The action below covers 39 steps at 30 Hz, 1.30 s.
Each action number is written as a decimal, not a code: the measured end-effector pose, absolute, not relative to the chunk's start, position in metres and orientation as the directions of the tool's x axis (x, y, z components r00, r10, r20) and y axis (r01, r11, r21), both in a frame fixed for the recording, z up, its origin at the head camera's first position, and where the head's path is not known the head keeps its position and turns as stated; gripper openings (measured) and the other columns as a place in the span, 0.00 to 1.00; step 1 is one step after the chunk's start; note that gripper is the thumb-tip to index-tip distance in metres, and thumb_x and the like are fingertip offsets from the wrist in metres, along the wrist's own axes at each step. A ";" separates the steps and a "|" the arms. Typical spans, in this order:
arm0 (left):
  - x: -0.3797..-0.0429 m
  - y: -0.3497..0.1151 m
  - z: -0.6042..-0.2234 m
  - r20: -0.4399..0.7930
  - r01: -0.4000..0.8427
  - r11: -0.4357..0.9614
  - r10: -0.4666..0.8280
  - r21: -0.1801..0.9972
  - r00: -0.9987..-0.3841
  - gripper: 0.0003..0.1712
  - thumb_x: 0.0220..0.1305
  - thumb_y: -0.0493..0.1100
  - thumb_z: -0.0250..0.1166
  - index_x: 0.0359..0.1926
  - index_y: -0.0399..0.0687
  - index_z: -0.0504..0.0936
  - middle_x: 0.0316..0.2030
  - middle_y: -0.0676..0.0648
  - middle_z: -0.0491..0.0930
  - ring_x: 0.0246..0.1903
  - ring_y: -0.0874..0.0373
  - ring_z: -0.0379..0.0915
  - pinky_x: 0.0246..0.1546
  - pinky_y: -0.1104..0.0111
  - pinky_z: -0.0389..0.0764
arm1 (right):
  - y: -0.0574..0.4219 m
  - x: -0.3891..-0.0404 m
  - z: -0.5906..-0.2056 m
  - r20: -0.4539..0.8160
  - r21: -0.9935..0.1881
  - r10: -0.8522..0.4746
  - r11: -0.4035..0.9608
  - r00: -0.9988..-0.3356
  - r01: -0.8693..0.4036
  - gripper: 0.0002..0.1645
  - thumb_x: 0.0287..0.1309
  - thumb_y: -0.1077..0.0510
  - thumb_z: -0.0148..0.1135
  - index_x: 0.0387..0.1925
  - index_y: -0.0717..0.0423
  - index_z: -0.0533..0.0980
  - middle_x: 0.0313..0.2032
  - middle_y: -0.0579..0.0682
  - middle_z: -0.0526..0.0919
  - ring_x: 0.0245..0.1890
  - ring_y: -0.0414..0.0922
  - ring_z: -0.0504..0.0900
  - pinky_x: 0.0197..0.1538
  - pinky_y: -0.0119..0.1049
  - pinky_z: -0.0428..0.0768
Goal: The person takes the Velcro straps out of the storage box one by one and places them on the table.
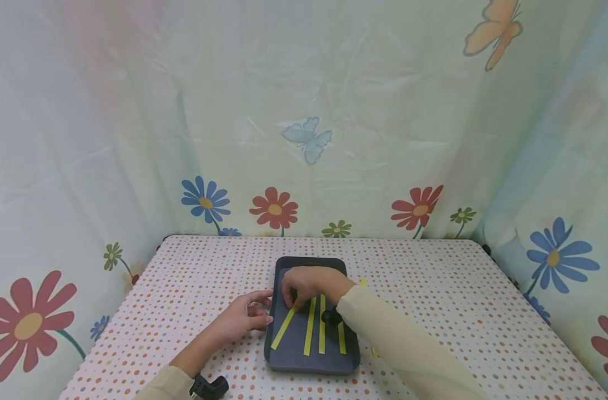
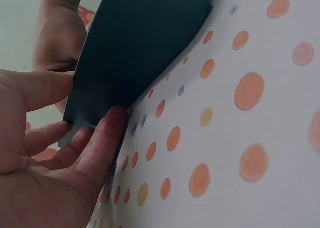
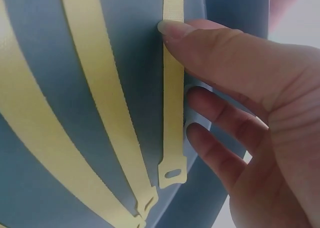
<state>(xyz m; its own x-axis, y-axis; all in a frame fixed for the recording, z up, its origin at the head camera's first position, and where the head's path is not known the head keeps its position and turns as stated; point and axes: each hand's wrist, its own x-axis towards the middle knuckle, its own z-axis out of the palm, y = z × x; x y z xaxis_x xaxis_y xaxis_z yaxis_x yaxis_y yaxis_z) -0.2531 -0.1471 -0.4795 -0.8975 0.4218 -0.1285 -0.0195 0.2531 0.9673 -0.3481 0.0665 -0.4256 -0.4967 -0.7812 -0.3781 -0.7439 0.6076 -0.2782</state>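
One yellow strap [image 1: 284, 329]: pinched in right hand [image 1: 306, 284], long axis toward near-left corner of tray [image 1: 311, 367].
Left hand [image 1: 242, 315]: relaxed, touching tray's left edge.

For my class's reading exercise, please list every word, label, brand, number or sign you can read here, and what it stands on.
There are none: no readable text shows on the tray, yellow straps or spotted tablecloth. The backdrop shows flowers and butterflies, no lettering.

The table [image 1: 433, 278] (polka-dotted) bears a tray [image 1: 311, 365] and yellow strapping [image 1: 363, 281].
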 end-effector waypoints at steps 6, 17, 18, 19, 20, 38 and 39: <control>-0.253 -0.146 -0.480 -0.124 -0.009 0.265 0.420 0.964 -0.899 0.39 0.66 0.36 0.68 0.75 0.36 0.64 0.60 0.36 0.74 0.45 0.58 0.82 0.43 0.64 0.86 | 0.063 -0.345 -0.422 -0.375 -0.290 -0.786 0.604 -0.492 -0.742 0.07 0.55 0.62 0.77 0.31 0.46 0.88 0.29 0.34 0.85 0.31 0.31 0.80 0.39 0.26 0.80; -0.253 -0.147 -0.481 -0.120 -0.011 0.254 0.420 0.967 -0.900 0.39 0.66 0.36 0.68 0.75 0.36 0.65 0.59 0.37 0.75 0.44 0.59 0.81 0.43 0.65 0.85 | 0.061 -0.344 -0.424 -0.361 -0.287 -0.782 0.611 -0.507 -0.738 0.07 0.56 0.61 0.77 0.29 0.46 0.87 0.27 0.35 0.84 0.29 0.32 0.80 0.37 0.26 0.79; -0.253 -0.148 -0.481 -0.120 -0.011 0.254 0.420 0.967 -0.899 0.39 0.66 0.36 0.68 0.75 0.36 0.65 0.59 0.37 0.75 0.44 0.59 0.81 0.43 0.65 0.85 | 0.061 -0.344 -0.424 -0.359 -0.285 -0.782 0.612 -0.510 -0.738 0.07 0.56 0.61 0.77 0.28 0.45 0.87 0.27 0.35 0.84 0.29 0.32 0.80 0.37 0.26 0.79; -0.253 -0.148 -0.481 -0.121 -0.012 0.252 0.422 0.968 -0.899 0.39 0.66 0.36 0.68 0.75 0.36 0.65 0.60 0.37 0.75 0.44 0.59 0.81 0.43 0.65 0.85 | 0.061 -0.343 -0.425 -0.357 -0.285 -0.781 0.614 -0.513 -0.737 0.07 0.56 0.61 0.77 0.28 0.45 0.87 0.27 0.34 0.84 0.29 0.32 0.80 0.38 0.26 0.79; -0.253 -0.148 -0.481 -0.121 -0.012 0.252 0.422 0.968 -0.898 0.39 0.66 0.37 0.68 0.75 0.36 0.65 0.60 0.37 0.75 0.44 0.59 0.81 0.43 0.65 0.85 | 0.062 -0.343 -0.424 -0.355 -0.281 -0.780 0.615 -0.516 -0.736 0.07 0.56 0.61 0.77 0.28 0.45 0.87 0.27 0.34 0.84 0.29 0.32 0.80 0.38 0.26 0.79; -0.253 -0.148 -0.480 -0.127 -0.024 0.238 0.428 0.971 -0.895 0.40 0.66 0.37 0.69 0.75 0.36 0.63 0.60 0.36 0.73 0.43 0.59 0.81 0.41 0.65 0.84 | 0.080 -0.337 -0.415 -0.304 -0.256 -0.747 0.661 -0.590 -0.705 0.05 0.53 0.59 0.79 0.27 0.46 0.89 0.25 0.34 0.84 0.27 0.31 0.79 0.34 0.26 0.79; -0.253 -0.148 -0.480 -0.127 -0.024 0.238 0.428 0.971 -0.895 0.40 0.66 0.36 0.68 0.75 0.36 0.63 0.60 0.36 0.73 0.43 0.59 0.81 0.41 0.65 0.84 | 0.082 -0.337 -0.415 -0.298 -0.262 -0.751 0.658 -0.589 -0.706 0.05 0.53 0.60 0.79 0.27 0.46 0.89 0.25 0.34 0.84 0.27 0.31 0.79 0.35 0.26 0.79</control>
